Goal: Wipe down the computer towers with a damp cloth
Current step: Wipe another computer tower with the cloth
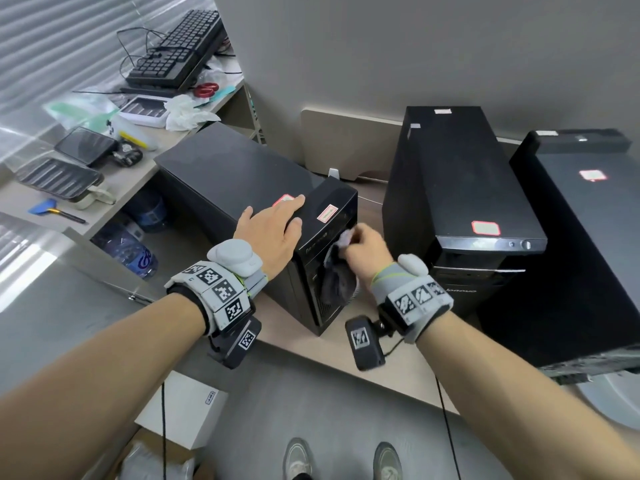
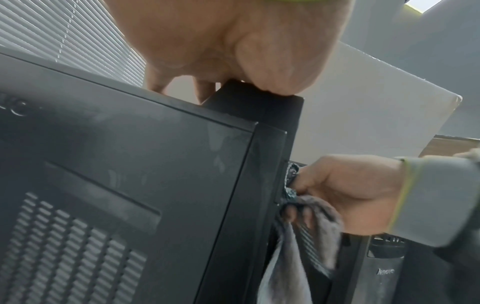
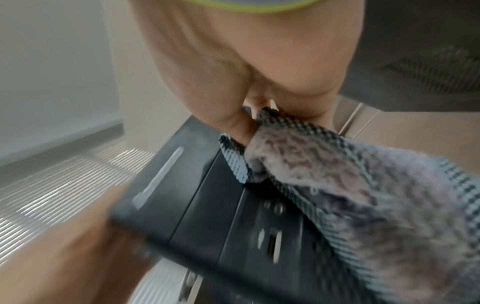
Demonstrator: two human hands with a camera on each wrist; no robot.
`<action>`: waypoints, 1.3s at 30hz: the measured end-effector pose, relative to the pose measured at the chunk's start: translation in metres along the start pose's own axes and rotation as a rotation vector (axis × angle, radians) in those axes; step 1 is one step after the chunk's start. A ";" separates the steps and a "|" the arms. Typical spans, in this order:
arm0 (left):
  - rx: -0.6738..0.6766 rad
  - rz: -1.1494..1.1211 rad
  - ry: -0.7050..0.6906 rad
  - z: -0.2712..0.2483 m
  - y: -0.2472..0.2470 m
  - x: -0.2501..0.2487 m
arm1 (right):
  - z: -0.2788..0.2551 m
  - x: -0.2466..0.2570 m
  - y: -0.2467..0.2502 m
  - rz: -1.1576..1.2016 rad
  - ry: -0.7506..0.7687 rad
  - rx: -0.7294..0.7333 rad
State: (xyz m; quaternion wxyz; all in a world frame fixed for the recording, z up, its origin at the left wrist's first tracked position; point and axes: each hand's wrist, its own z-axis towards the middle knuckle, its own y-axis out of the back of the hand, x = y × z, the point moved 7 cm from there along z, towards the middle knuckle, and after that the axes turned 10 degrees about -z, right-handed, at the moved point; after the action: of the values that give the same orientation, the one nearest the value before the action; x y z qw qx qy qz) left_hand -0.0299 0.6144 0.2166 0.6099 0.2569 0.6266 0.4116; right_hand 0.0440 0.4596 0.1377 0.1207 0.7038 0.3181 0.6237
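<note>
Floor: grey [image 1: 311,403], nearest the camera; two shoes [image 1: 343,459] stand on it, with a white box [image 1: 183,407] to their left.
Worktop: a low beige surface [image 1: 391,368] with its near edge running across in front of the person — it carries three black towers.
Left hand [image 1: 273,230]: lies flat, fingers straight, on top of the left tower [image 1: 239,178] near its front edge; the left wrist view shows the palm pressing on that top corner.
Right hand [image 1: 363,247]: fingers curled round a grey cloth [image 1: 341,271], holding it against the upper front face of the left tower; the rest of the cloth hangs down over the front panel.
Cloth close up: a fuzzy grey side and a woven checked edge, bunched at the fingertips [image 3: 244,133]; the right wrist view is blurred.
Left tower: set at an angle, vent slots on its side panel, a red-bordered sticker [image 1: 327,213] on top.
Middle tower [image 1: 460,188]: upright just right of the cloth hand, apart from the left tower, with its own red-bordered sticker.
Right tower [image 1: 571,244]: beside the middle one, partly cut off by the frame edge.
Shelf: a higher beige ledge [image 1: 114,188] to the left — on it two keyboards [image 1: 180,50], red scissors [image 1: 206,89], crumpled white plastic [image 1: 187,112], a phone [image 1: 85,145] and a blue-handled tool [image 1: 55,210].
Under the shelf: water bottles [image 1: 128,251].
Room: grey wall [image 1: 415,46] behind the towers, window blinds [image 1: 69,36] at far left.
</note>
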 end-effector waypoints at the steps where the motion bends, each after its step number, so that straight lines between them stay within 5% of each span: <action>1: 0.004 0.002 0.002 0.000 0.000 0.000 | 0.008 -0.002 0.010 0.048 -0.029 -0.062; 4: 0.006 0.000 0.001 -0.001 0.002 -0.002 | 0.012 -0.003 0.020 0.044 -0.064 -0.166; 9: -0.011 0.003 0.001 0.000 0.001 -0.001 | -0.002 -0.010 -0.006 -0.076 -0.010 0.010; 13: 0.002 0.005 0.004 0.001 0.001 -0.001 | 0.016 -0.007 0.017 0.011 -0.078 -0.139; 20: -0.032 -0.015 -0.009 0.000 -0.001 -0.003 | -0.032 -0.008 -0.030 0.052 -0.053 0.120; 27: -0.028 -0.018 -0.002 0.000 0.000 -0.001 | -0.040 -0.029 -0.051 0.017 -0.112 0.175; 35: -0.036 -0.033 0.004 -0.001 -0.002 0.000 | -0.030 -0.087 -0.067 0.005 -0.395 0.146; 39: -0.043 -0.036 0.001 -0.001 -0.001 0.000 | -0.027 -0.080 -0.058 0.130 -0.322 0.126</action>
State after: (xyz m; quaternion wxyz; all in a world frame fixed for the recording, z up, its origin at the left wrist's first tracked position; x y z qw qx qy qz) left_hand -0.0307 0.6137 0.2158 0.6224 0.2322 0.6223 0.4141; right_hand -0.0001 0.4501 0.0457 0.0853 0.8199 0.2867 0.4882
